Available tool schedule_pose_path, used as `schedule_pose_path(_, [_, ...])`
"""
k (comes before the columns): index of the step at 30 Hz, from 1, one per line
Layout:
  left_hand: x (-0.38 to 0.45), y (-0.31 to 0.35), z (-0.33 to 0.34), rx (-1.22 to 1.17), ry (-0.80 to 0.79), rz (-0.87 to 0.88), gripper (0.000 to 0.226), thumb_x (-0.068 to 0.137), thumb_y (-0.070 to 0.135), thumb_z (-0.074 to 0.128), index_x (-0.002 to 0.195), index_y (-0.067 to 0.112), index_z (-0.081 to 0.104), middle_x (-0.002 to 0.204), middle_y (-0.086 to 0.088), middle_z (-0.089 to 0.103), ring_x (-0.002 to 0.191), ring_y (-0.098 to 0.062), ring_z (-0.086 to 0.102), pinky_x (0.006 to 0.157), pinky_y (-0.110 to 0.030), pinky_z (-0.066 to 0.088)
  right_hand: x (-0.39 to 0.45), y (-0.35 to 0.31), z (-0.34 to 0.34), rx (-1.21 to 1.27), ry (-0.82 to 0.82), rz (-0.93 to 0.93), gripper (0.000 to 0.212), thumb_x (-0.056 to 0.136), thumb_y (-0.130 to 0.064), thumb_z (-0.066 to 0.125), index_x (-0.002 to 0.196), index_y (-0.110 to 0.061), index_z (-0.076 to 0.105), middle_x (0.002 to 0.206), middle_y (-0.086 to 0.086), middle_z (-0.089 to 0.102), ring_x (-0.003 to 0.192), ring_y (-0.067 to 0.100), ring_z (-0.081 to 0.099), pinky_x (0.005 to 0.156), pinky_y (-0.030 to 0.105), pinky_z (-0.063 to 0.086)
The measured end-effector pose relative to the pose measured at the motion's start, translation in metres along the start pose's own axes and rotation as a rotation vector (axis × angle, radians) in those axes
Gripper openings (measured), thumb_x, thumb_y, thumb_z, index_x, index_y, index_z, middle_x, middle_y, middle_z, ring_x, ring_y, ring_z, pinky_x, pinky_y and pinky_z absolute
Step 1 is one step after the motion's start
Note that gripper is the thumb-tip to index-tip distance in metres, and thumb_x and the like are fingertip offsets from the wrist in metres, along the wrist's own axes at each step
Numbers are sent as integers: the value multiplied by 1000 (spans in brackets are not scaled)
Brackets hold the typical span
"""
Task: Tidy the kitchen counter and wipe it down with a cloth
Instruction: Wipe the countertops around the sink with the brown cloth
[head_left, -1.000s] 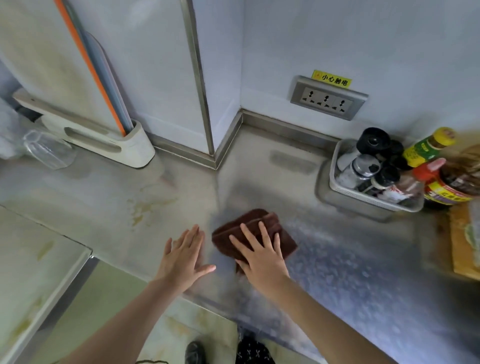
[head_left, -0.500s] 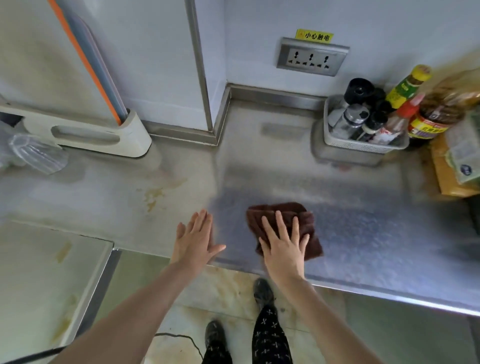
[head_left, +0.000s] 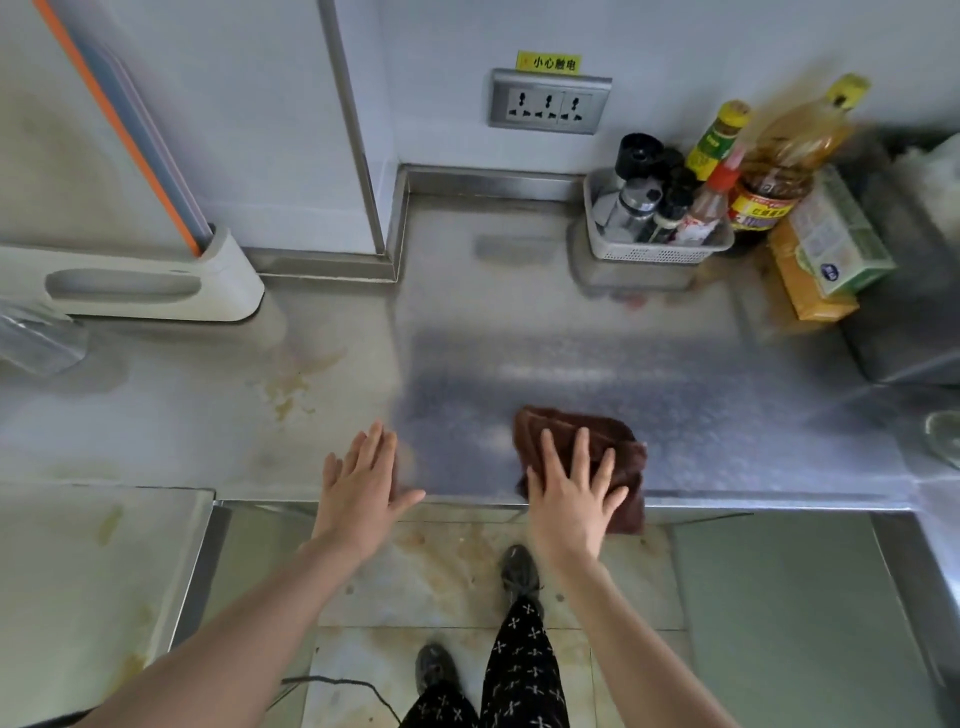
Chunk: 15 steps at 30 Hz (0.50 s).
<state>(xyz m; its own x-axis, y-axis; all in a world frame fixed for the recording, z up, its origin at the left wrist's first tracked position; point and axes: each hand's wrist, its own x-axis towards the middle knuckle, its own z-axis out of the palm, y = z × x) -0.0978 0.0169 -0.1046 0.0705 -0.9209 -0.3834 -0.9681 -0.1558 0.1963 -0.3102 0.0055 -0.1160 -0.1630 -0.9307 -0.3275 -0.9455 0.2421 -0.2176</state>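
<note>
Counter (head_left: 519, 312) open mid-span; basket (head_left: 654, 249) crowds back right.

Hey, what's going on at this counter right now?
A person is wiping a steel counter. The right hand presses flat on a brown cloth at the counter's front edge, part of it hanging over. The left hand rests open beside it. Yellowish stains remain to the left.

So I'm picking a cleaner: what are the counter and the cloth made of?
The counter looks like brushed stainless steel: grey, dull sheen, a folded metal front edge. The cloth under the right hand looks like brown microfibre or terry, going by its soft, fuzzy folds.
</note>
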Motion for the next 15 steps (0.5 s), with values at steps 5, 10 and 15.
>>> schedule_pose_path(5, [-3, -2, 3, -46, 50, -29, 79, 89, 55, 42, 148, 14, 10, 158, -4, 1, 146, -21, 8, 116, -43, 10, -25, -43, 20, -129, -127, -391, 53, 98, -48, 28, 145, -46, 5, 158, -2, -10, 143, 35, -15, 111, 60, -5])
schedule_pose_path(10, [-2, -22, -10, -78, 92, -68, 77, 88, 53, 46, 147, 15, 13, 158, -3, 3, 145, -21, 8, 116, -44, 8, 29, -15, -8, -134, -157, -220, 52, 98, -50, 25, 145, -48, 3, 158, -7, -10, 144, 33, -12, 112, 59, 4])
schedule_pose_path(15, [-4, -58, -15, -70, 81, -277, 95, 83, 60, 48, 147, 8, 2, 158, -8, -7, 146, -25, -1, 117, -45, 5, 39, -39, -11, -46, -162, -23, 54, 99, -46, 23, 147, -41, -1, 157, -2, -17, 142, 37, -17, 112, 61, 1])
